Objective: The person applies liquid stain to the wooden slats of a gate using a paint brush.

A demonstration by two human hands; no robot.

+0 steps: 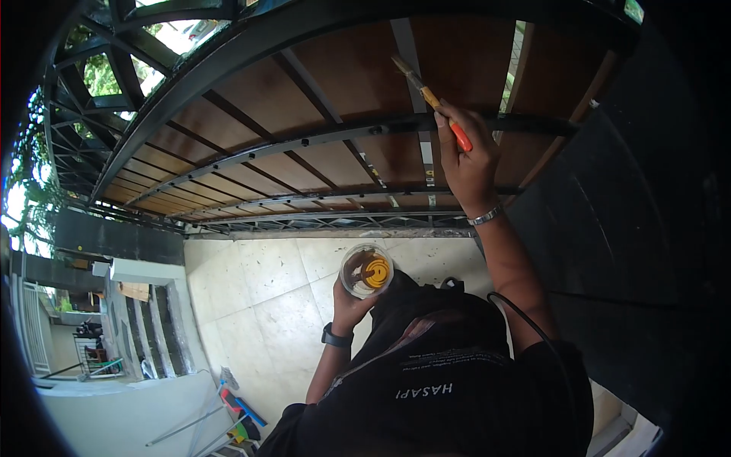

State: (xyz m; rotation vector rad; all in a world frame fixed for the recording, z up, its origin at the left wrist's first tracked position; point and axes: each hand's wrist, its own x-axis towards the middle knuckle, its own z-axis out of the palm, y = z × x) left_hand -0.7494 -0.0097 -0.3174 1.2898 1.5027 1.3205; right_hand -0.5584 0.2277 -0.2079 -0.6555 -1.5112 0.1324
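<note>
Paintbrush [426,94] first: where is it, and to which side does it point for you?

It is in your right hand [470,156], raised in front of the brown boards [343,68]. Its bristles [399,64] point to the upper left of the view, away from your body. The long axis runs on a slant, from these bristles down to the orange-red end [461,137] of the handle, at the lower right.

And your grip on it, how firm does it look?

Your fingers are closed around the handle, and your thumb lies along its left side. The orange-red end shows against your hand. Your left hand [352,306] is also gripping: it is curved around a clear cup [366,247], well apart from the brush and above the tiled floor [282,305]. In this cup there is a brown liquid, and a yellow shape with rings.

Which things can you not verify from here?

The bristles lie near the grey strip [405,38] between two boards, but I cannot tell you if they touch the surface. Part of your right fingers is hidden by your own hand, and the cup covers some fingers of your left. What the yellow shape is, I cannot make out. At the far right, the black panel [632,213] disappears into the dark edge of the view.
</note>
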